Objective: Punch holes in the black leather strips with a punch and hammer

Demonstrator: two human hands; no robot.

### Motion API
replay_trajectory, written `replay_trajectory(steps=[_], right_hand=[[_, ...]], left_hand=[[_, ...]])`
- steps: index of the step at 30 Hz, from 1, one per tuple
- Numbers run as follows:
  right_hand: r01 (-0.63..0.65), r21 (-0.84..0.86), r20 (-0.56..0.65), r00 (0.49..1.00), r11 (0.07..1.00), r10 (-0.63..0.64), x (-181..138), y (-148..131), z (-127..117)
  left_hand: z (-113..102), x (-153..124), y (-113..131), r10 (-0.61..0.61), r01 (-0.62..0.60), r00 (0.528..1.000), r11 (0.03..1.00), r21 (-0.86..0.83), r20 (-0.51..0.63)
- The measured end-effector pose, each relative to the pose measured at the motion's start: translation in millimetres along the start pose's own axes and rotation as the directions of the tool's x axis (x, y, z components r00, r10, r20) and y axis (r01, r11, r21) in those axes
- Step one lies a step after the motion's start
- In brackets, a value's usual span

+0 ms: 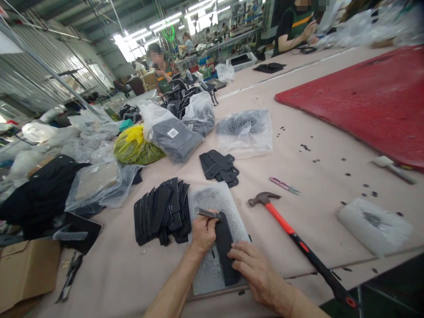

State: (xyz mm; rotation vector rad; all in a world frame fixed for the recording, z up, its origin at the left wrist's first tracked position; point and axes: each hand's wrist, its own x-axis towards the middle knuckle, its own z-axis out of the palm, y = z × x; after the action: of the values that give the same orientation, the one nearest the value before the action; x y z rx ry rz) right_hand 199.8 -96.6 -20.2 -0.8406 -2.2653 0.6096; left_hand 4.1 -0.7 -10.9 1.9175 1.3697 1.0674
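Observation:
My left hand (203, 233) is closed around a metal punch (208, 213), whose end meets the top of a long black strip (226, 256). Fingers of my right hand (253, 269) lie along the strip's right edge, pressing it against a speckled white cutting board (205, 276). Left of the board leans a thick stack of black pieces (159, 212). Beyond the board lie several loose black pieces with slots (218, 165). To the right rests a claw hammer (285, 223) with a red and black handle, touched by neither hand.
Pink thread snips (284, 185) lie beyond the hammer. Plastic bags (247, 132) and a yellow-green bag (137, 148) sit farther back. A red sheet (361, 101), a mallet (392, 168) and a clear bag (374, 227) are on the right. A cardboard box (29, 274) stands left. Other people work behind.

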Motion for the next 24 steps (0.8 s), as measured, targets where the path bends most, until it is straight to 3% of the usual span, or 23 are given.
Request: replay_trajectory(steps=[12, 17, 19, 20, 22, 24], right_hand=[[-0.01, 0.009, -0.015, 1.0, 1.0, 0.01, 0, 0, 0], [-0.023, 0.001, 0.037, 0.999, 1.0, 0.023, 5, -10, -19], [-0.091, -0.058, -0.082, 0.993, 0.994, 0.086, 1, -7, -33], [-0.165, -0.101, -0.196, 0.97, 0.981, 0.143, -3, -2, -41], [-0.387, -0.199, -0.416, 0.865, 0.9, 0.281, -16, 14, -58], [-0.612, -0.306, -0.471, 0.763, 0.729, 0.443, -32, 32, -73]], left_hand=[[5, 1, 1, 0.087, -0.09, 0.996, 0.98, 0.176, 0.025], [9, 0, -1, 0.099, -0.108, 0.994, 0.957, 0.269, 0.047], [11, -1, -3, 0.102, -0.111, 0.994, 0.951, 0.289, 0.047], [12, -1, -3, 0.101, -0.108, 0.994, 0.95, 0.292, 0.04], [13, -2, -4, 0.093, -0.097, 0.995, 0.953, 0.288, 0.029], [13, -2, -4, 0.084, -0.088, 0.996, 0.954, 0.287, 0.027]])
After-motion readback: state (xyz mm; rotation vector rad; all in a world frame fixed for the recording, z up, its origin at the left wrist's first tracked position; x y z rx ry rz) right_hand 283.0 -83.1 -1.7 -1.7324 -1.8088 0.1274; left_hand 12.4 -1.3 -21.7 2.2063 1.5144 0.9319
